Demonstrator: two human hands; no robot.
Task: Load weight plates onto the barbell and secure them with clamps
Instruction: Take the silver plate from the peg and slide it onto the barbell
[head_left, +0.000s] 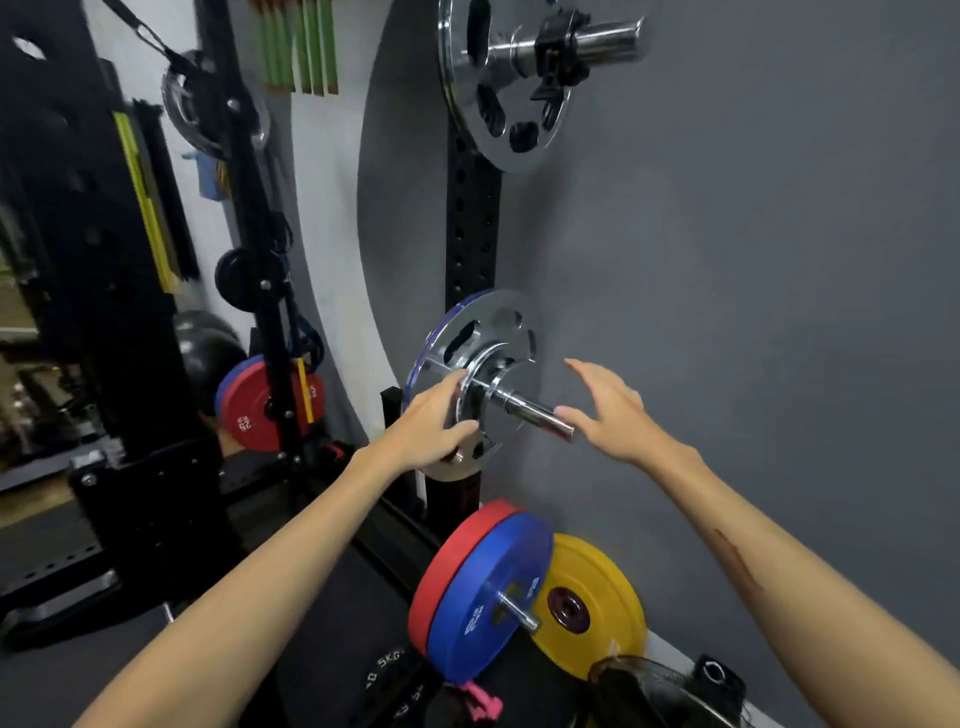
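Note:
A barbell sleeve (608, 39) juts out at the top, carrying a chrome plate with holes (498, 88) and a black clamp (561, 49). Lower on the black rack upright, a steel peg (535, 410) holds a large chrome plate (493, 327), with a blue-rimmed plate behind it and a small chrome plate (493, 415) in front. My left hand (436, 421) grips the left rim of the small chrome plate, fingers on top and thumb below. To the right of the peg's tip, my right hand (608, 410) is open with fingers spread, holding nothing.
Near the floor, a red plate (452, 561) and a blue plate (488, 587) sit on a low peg, and a yellow plate (597, 582) leans on the grey wall. Black 5 kg plates (389, 670) lie on the floor. Another red plate (254, 410) hangs on the rack at left.

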